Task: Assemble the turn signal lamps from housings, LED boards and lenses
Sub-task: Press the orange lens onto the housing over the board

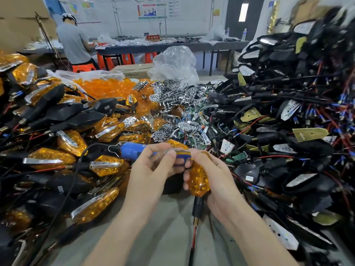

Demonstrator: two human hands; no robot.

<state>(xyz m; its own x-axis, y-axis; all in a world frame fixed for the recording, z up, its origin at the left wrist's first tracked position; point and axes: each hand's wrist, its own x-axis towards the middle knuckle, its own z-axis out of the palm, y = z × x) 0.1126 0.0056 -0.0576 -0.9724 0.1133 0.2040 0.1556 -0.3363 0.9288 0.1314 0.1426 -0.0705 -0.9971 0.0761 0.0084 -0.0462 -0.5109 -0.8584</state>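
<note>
While the right hand [215, 175] gripped the amber-lensed lamp [199, 181] near the middle of the bench [163, 227], probably to steady it, the left hand [153, 169] pinched a blue-filmed trim strip [182, 153] at the lamp's far end, apparently seating it, with both wrists angled inward.

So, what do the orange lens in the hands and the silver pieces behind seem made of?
Orange lens: likely translucent glossy plastic; light glows through it. Silver pieces: probably chrome-plated plastic, given the mirror-like glints; metal is possible.
</note>
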